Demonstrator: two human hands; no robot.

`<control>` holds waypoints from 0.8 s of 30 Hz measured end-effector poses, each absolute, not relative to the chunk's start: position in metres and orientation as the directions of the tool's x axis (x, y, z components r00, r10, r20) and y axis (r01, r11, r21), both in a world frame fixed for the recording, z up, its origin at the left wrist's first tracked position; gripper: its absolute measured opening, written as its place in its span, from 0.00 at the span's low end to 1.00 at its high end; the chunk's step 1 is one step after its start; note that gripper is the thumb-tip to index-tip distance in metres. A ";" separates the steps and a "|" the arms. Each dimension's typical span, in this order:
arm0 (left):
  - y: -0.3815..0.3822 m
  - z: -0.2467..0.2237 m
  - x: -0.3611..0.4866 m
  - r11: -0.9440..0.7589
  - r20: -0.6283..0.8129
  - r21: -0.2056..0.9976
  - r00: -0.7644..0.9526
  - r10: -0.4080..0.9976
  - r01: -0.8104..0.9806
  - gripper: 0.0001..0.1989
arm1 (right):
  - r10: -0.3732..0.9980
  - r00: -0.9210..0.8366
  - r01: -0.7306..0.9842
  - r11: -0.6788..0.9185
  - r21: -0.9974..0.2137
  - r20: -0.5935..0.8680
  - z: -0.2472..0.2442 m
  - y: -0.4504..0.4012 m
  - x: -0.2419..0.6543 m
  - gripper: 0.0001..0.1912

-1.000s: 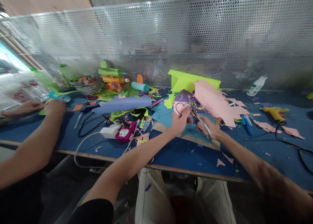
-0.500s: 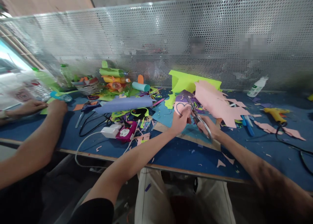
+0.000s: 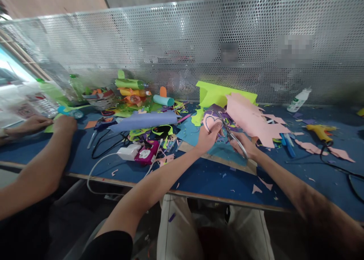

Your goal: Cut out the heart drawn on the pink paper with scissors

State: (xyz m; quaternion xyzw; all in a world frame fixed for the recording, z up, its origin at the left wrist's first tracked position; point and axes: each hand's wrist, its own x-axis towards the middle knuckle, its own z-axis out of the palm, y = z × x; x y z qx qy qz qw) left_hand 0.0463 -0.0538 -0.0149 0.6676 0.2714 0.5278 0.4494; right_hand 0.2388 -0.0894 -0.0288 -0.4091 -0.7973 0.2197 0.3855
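A pink paper piece (image 3: 209, 122) with a dark heart outline is pinched in my left hand (image 3: 209, 137), its top edge rounded. My right hand (image 3: 245, 146) is closed on the handles of metal scissors (image 3: 229, 133), whose blades point up and left beside the paper. Beneath both hands lie a blue sheet (image 3: 189, 133) and a brown board (image 3: 187, 148). Purple paper (image 3: 212, 110) shows just behind the heart piece. A large jagged pink sheet (image 3: 248, 118) rests to the right of it, against a yellow-green sheet (image 3: 210, 95).
At the left, another person's hands (image 3: 64, 125) hold green paper. A magenta power adapter (image 3: 147, 152) with a white cable is left of my arm. A yellow glue gun (image 3: 321, 132), a white bottle (image 3: 299, 101) and blue cutters (image 3: 288, 144) lie at the right.
The pink piece's upper left corner is now rounded where it was square. The scissors have shifted slightly away from the paper, down and right.
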 end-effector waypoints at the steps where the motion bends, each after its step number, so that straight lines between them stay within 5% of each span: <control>1: -0.053 -0.015 0.045 -0.461 0.468 0.882 0.288 0.836 -0.093 0.27 | 0.825 -0.366 0.497 0.564 -0.659 0.430 -0.028 -0.089 0.240 0.31; 9: -0.051 -0.013 0.043 -0.466 0.460 0.884 0.238 0.856 -0.032 0.27 | 0.840 -0.380 0.574 0.543 -0.613 0.388 -0.030 -0.084 0.254 0.25; 24: -0.050 -0.014 0.044 -0.478 0.472 0.876 0.288 0.833 -0.053 0.26 | 0.891 -0.378 0.400 0.401 -0.824 0.250 -0.025 -0.099 0.244 0.34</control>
